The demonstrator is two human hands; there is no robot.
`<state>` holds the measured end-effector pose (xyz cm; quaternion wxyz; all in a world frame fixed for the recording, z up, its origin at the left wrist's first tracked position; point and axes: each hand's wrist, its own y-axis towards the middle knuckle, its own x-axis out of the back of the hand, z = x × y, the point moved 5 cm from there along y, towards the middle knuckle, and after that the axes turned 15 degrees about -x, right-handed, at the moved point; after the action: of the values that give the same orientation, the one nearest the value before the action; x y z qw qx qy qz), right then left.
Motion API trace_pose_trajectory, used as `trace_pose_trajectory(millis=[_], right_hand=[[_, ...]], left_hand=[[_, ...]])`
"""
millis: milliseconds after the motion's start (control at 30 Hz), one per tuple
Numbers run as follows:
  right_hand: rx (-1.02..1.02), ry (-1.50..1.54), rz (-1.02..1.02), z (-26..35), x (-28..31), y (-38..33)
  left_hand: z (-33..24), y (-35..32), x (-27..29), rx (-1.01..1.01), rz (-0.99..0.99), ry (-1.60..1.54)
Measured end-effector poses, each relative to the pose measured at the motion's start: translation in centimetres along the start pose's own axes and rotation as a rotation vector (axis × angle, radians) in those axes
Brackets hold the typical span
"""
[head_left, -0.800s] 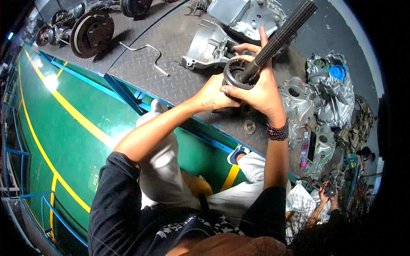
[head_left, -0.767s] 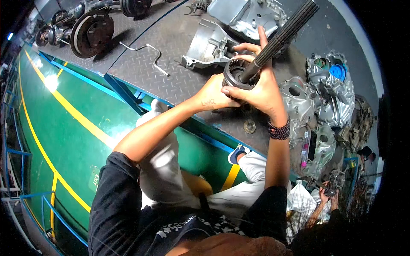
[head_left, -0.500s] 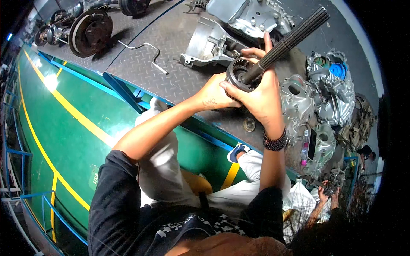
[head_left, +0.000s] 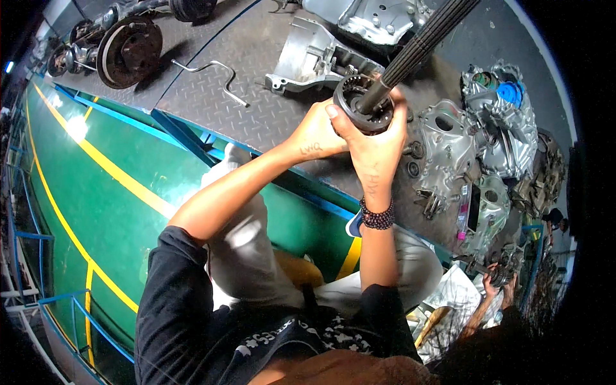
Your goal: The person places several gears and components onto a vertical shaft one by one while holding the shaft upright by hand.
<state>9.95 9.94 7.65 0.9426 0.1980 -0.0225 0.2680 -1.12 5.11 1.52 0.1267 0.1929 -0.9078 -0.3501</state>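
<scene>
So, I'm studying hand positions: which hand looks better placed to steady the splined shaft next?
Probably the right hand: its fingers wrap the toothed ring on the side toward which the splined shaft extends. The left hand is at the ring's left, fingers mostly hidden.

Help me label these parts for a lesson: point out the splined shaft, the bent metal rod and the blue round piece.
Splined shaft (head_left: 423, 49), head view: middle of its ridged length.
Bent metal rod (head_left: 231, 75), head view: its curved stretch.
Blue round piece (head_left: 509, 95), head view: its face.
</scene>
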Motion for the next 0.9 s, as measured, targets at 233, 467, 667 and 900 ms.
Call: trace_pose_trajectory(millis=[233,467,667,900], right_hand=[[-0.05,0.192,0.231,-0.4,-0.2,0.4],[0.025,0.082,-0.032,-0.1,-0.4,-1.2],[0.048,0.011,-0.222,0.1,-1.2,-1.1],[0.108,-0.067,-0.321,-0.1,-1.4,-1.6]], left_hand=[[-1.0,-0.1,0.0,0.004,0.056,0.058],[-0.8,-0.1,-0.1,-0.042,0.006,0.049],[-1.3,-0.2,0.1,-0.046,-0.094,-0.011],[-1.4,-0.7,-0.2,-0.092,-0.13,-0.014]])
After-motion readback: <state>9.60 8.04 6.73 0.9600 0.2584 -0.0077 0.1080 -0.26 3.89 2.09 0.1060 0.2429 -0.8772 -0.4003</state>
